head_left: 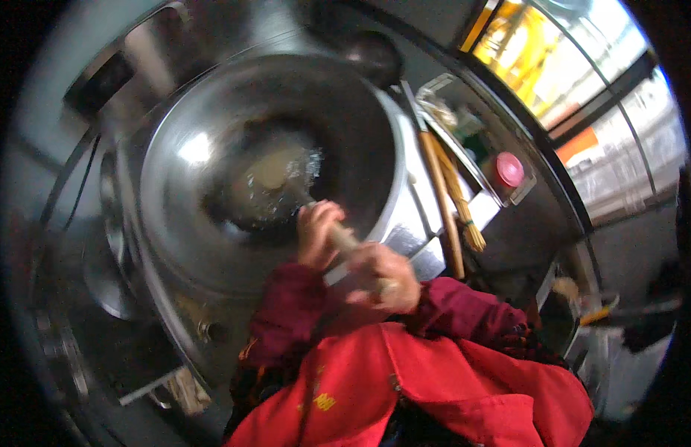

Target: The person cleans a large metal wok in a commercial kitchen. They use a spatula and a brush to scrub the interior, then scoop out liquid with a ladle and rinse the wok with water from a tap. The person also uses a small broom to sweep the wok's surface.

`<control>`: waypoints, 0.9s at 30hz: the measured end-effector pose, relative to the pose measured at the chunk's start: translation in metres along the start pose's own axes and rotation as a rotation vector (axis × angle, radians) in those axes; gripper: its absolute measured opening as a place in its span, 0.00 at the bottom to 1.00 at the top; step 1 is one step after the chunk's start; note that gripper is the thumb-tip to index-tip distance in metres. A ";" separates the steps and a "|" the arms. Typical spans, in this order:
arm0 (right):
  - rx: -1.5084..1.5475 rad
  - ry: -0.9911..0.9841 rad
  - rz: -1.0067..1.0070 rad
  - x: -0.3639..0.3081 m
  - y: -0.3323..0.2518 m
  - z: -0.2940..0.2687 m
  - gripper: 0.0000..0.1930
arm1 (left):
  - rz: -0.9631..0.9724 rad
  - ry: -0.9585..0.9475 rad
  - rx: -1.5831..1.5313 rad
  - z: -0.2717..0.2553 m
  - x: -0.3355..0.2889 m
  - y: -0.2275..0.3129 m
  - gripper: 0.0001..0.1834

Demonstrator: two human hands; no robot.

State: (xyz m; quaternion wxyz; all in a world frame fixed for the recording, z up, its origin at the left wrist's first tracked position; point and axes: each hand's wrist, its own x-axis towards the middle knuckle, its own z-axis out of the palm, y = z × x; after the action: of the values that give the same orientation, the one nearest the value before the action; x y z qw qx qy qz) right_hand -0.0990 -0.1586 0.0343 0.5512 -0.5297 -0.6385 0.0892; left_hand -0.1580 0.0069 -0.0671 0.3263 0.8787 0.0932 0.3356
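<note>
A large steel wok point(345, 97) fills the middle of the view, with shiny liquid point(271, 182) pooled at its bottom. Both of my hands grip the pale handle point(342, 238) of a long-handled cooking tool, which slants down into the wok. My left hand point(317, 229) is wrapped round the handle farther down, over the wok's near side. Closer to my body, my right hand point(386, 277) closes round its upper end and is blurred. The tool's head is in or just above the liquid, and its shape is too blurred to tell.
Right of the wok lie a wooden-handled tool point(440, 205) and a bamboo brush point(462, 201). Beyond them a metal tray point(523, 190) holds a container with a pink lid point(510, 169). A dark round vessel point(374, 56) sits at the far rim. Left is a round metal pan or lid point(111, 287).
</note>
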 end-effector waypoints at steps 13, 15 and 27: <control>-0.174 -0.407 0.439 -0.100 -0.013 -0.019 0.34 | -0.741 -0.091 -0.361 -0.038 -0.107 0.066 0.13; -0.189 -0.364 0.494 -0.131 -0.019 -0.033 0.32 | -0.220 -0.424 0.389 -0.039 -0.117 0.070 0.16; -0.174 -0.032 1.050 -0.318 -0.042 -0.102 0.28 | -0.238 -0.333 0.202 -0.010 -0.149 0.043 0.23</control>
State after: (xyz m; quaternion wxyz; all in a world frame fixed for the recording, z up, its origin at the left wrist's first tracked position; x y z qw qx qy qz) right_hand -0.0958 -0.4708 -0.0922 0.3766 -0.8203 -0.3007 0.3079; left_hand -0.2798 -0.0781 -0.1129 0.2848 0.9331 0.1740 0.1340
